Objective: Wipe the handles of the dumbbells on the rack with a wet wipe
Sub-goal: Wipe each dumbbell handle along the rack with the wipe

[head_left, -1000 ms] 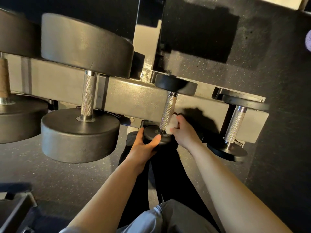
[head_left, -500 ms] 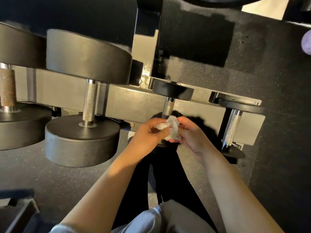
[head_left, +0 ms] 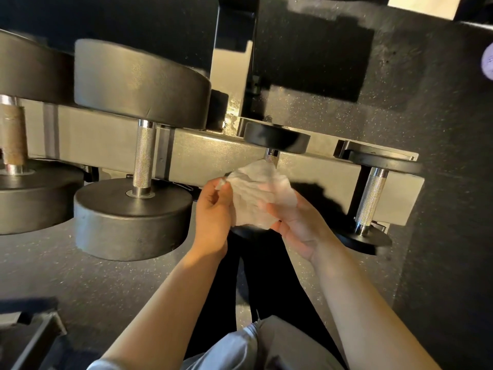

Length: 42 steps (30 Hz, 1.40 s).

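Far out beyond the left hand (head_left: 213,209), at the frame's edge, stands a heavy dumbbell with a rust-brown handle (head_left: 12,134); only part of it shows. Between it and the left hand sits a large dumbbell (head_left: 138,145) on the grey rack (head_left: 218,156), its knurled steel handle (head_left: 144,156) upright between two thick black plates, the lower plate just beside the left wrist.

Left hand: fingers curled, thumb and fingertips pinching the upper left edge of the wet wipe (head_left: 261,196). The wipe is crumpled but partly spread open, held between both hands and in front of the small dumbbell (head_left: 276,140). Only the top of that dumbbell's handle (head_left: 271,156) shows above the wipe; whether the wipe touches it cannot be determined.

Right hand (head_left: 296,220): palm turned up under the wipe's right side, fingers partly hidden behind the sheet and gripping it; the exact finger position is blurred.

Beyond the right hand, well apart from it, a second small dumbbell (head_left: 373,198) rests on the rack end, its knurled handle (head_left: 370,201) tilted and uncovered. Dark speckled floor (head_left: 440,156) surrounds the rack.
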Available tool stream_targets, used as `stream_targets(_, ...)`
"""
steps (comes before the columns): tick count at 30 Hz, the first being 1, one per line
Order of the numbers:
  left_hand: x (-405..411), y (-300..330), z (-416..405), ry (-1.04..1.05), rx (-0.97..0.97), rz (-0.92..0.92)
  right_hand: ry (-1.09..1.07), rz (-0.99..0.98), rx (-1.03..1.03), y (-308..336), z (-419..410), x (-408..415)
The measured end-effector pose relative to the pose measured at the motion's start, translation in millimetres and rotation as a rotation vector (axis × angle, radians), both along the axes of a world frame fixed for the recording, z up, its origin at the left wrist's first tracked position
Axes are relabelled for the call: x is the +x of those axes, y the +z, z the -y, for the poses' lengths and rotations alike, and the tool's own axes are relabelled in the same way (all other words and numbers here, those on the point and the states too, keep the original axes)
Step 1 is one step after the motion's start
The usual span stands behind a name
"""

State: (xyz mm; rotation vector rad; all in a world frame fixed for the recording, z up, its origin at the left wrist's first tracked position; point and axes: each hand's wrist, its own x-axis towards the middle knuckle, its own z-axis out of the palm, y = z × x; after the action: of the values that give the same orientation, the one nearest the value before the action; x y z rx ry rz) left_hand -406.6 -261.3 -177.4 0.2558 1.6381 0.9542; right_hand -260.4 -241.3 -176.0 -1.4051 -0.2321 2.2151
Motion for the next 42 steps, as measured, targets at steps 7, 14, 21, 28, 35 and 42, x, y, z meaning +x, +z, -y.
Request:
stream_targets(7, 3, 0, -10, 0.044, -0.024, 0.021, -0.106, -0.213, -0.132, 6, 3, 15)
stream_targets(14, 8, 1, 4, -0.02, -0.123, -0.029, -0.27, -0.005, 0.076, 13, 16, 61)
stream_targets(21, 24, -20, 22, -0.048, -0.546, 0.202, 0.098, 0.358, 0.094, -22, 6, 28)
stream_targets(28, 27, -32, 21, -0.021, -0.533, 0.338, 0.108, -0.048, -0.018, -60, -45, 1)
stream_targets(35, 28, -31, 21, -0.024, -0.54, 0.332, -0.001, -0.002, 0.081, -67, -58, -1)
stream_targets(42, 33, -29, 20, -0.032, -0.532, 0.303, 0.435, 0.206, 0.025, -56, -26, -1)
